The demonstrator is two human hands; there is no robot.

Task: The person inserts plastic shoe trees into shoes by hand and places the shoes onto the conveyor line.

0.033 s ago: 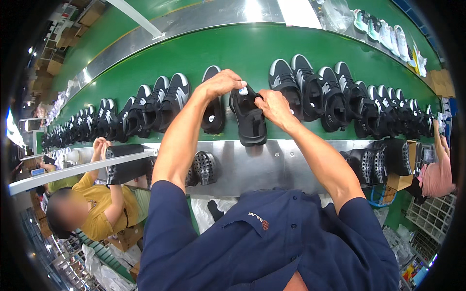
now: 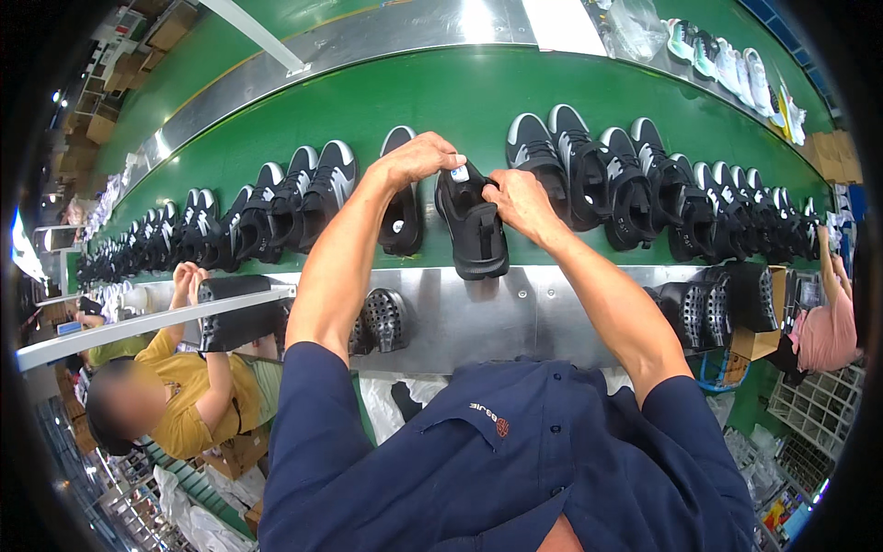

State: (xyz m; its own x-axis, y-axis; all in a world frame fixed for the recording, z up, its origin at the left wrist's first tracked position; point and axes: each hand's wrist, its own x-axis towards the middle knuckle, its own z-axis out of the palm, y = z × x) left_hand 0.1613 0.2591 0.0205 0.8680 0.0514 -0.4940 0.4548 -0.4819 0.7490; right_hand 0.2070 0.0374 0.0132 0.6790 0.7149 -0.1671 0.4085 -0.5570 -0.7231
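Black shoes flank the held shoe along the green counter's near side; perforated black blocks stand closer in. Left hand, partly covering one neighbour, pinches the upper beside its white label; right hand grasps the opposite edge. Toe: hidden. Long axis: fore-and-aft, heel nearest the wearer.

"What carried the shoes?"

"A long green surface, bowed by the lens. Black shoes with pale toe edges stood along it in a line, crowded toward both ends, and a lone black shoe sat nearer the middle."

"What about the near edge?"

"A shiny metal ledge ran there. Black perforated blocks rested on it, some to the left, others to the right."

"And the far side?"

"A metal strip; toward its right, pale shoes and a clear plastic bag lay along it."
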